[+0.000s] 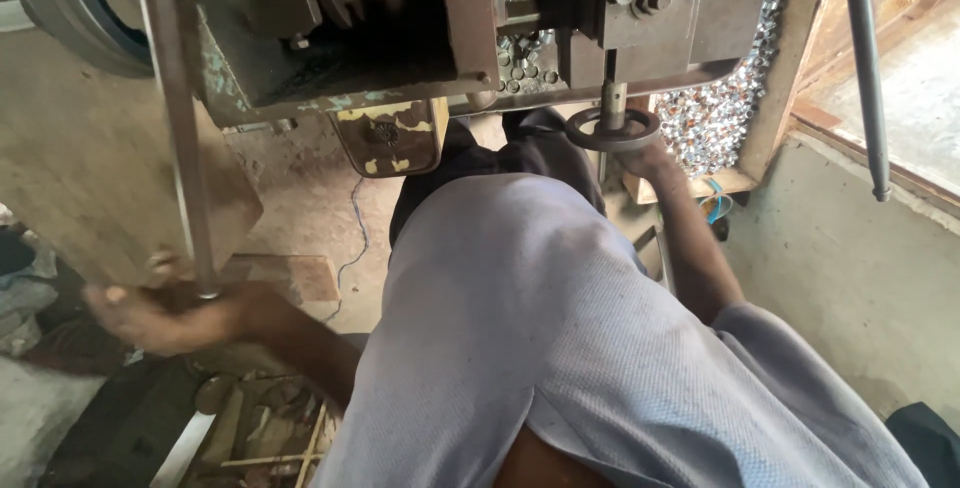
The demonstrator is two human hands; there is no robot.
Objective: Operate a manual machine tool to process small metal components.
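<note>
We gripped the long steel lever (180,138) at its lower end with our left hand (165,313), fingers closed around it. Our right hand (645,160) reached under the press's ring-shaped die (612,131); whether it gripped anything we could not tell.

At 8 o'clock the left hand (150,313) grips the lower end of a metal lever (178,128). At 1 o'clock the right hand (648,160) touches a dark ring (612,131) under the press machine (420,28).
</note>
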